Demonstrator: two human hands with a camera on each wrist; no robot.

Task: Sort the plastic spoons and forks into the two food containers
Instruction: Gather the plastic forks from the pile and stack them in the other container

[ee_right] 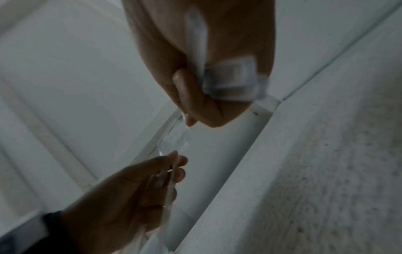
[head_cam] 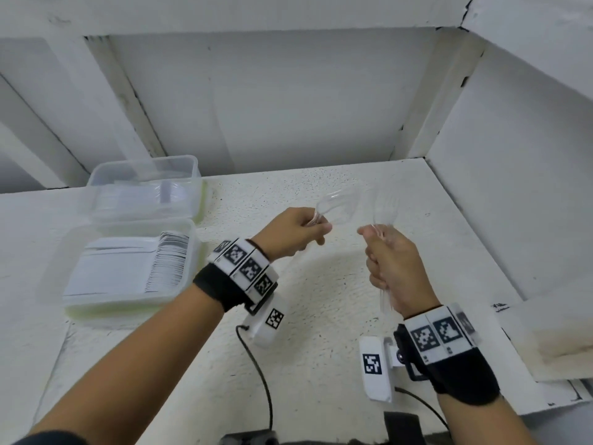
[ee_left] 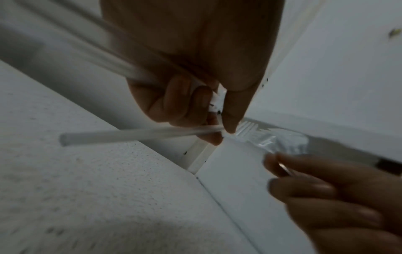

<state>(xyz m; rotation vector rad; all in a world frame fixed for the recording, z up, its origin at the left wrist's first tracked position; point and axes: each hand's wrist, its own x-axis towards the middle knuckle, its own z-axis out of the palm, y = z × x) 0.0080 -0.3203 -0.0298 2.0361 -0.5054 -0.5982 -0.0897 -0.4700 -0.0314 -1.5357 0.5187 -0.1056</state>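
While both hands hover above the bench (head_cam: 321, 316) | left hand (head_cam: 288, 232) grip clamps clear spoons (head_cam: 337, 207) | right hand (head_cam: 391, 264) grip clamps clear forks (head_cam: 383, 207)

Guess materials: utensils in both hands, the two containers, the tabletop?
Spoon in left hand and forks in right hand: clear glossy plastic, the table shows through. Containers: translucent, cloudy plastic, likely; contents blur behind the walls. Tabletop: white, rough, speckled; material unclear.

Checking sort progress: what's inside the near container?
The near container holds a packed row of clear plastic forks, tines toward its right end, handles left. Lower layers and the count can't be seen under the top ones. Nothing else is visible inside.
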